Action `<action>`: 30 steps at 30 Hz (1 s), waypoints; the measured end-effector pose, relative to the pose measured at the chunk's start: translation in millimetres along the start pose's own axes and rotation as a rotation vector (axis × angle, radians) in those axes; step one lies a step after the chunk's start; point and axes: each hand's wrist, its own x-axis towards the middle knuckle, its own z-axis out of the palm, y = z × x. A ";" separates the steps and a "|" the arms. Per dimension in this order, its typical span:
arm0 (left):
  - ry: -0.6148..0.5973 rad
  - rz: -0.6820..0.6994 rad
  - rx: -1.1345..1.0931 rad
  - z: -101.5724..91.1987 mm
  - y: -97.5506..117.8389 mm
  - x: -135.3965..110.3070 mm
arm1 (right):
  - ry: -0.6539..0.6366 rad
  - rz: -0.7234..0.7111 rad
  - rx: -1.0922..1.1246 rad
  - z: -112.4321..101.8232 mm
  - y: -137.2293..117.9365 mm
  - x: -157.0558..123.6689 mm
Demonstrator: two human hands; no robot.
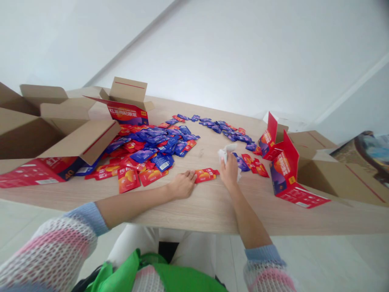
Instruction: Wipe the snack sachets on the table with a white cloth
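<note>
My left hand rests low over the table with its fingers closed on one end of a red pouch that lies flat on the wood. My right hand, to the right of that pouch, grips a crumpled white tissue. A large heap of red and blue pouches spreads left of my left hand. Just past my right hand lie several more pouches, among them a red pouch and a blue pouch, partly hidden by the hand.
Open cardboard boxes stand on the left: a large box in front and a red-faced box behind. On the right are another small box and a larger open box. A line of pouches curves along the table's back.
</note>
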 end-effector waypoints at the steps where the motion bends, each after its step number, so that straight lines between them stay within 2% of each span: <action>1: -0.009 -0.042 0.018 0.3 6.3 4.3 | -0.127 -0.055 -0.060 7.5 -10.4 -9.5; 3: -0.043 -0.145 0.054 0.9 18.9 13.6 | -0.376 -0.200 -0.126 20.3 -27.4 -25.9; 6: -0.080 -0.271 0.077 3.3 32.3 25.1 | -0.624 -0.389 -0.077 23.6 -36.9 -33.2; 9: -0.044 -0.306 0.080 6.1 34.6 28.5 | -0.784 -0.436 0.101 8.7 -31.3 -23.1; 14: -0.001 -0.182 0.022 4.7 20.2 19.0 | -0.933 -0.473 0.325 -8.7 -19.1 -11.9; 18: 0.065 -0.214 -0.121 0.2 3.3 8.1 | -0.934 -0.412 0.398 -3.2 -12.5 -12.8; 20: 0.095 -0.275 -0.216 -0.2 -4.4 3.4 | -0.928 -0.401 0.406 -1.4 -13.6 -12.7; 24: 0.096 -0.453 -0.298 3.6 -15.9 1.1 | -0.933 -0.556 0.320 0.1 -28.3 -14.9; 28: 0.103 -0.539 -0.343 9.5 -26.8 11.8 | -0.760 -0.533 0.111 11.5 -44.2 -22.5; 30: 0.117 -0.535 -0.411 12.3 -33.5 19.1 | -0.670 -0.511 0.040 19.8 -47.7 -24.6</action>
